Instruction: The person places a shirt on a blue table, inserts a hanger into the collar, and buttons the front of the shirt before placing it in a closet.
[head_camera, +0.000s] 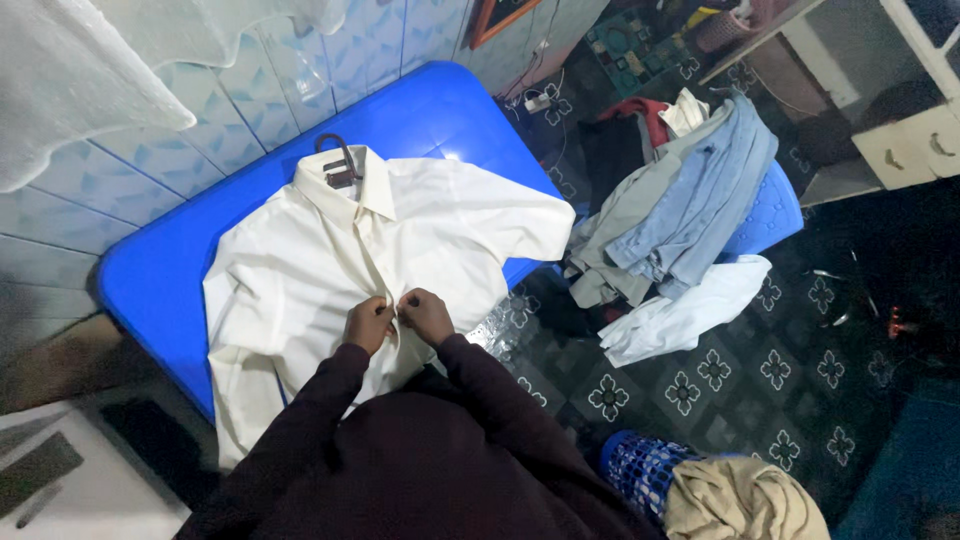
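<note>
A cream short-sleeved shirt (300, 260) lies front up on a blue table (150, 270), with a dark hanger (340, 165) in its collar. My left hand (368, 323) and my right hand (428, 313) meet at the shirt's button strip, low on the front. Both pinch the fabric there, fingers closed on the placket. Dark sleeves cover both my arms.
A pile of blue and grey clothes (680, 210) sits on a blue chair (770, 215) to the right, with a white garment (680, 315) hanging off it. A blue basket (640, 470) with beige cloth (745, 500) stands on the patterned floor. A tiled wall rises behind the table.
</note>
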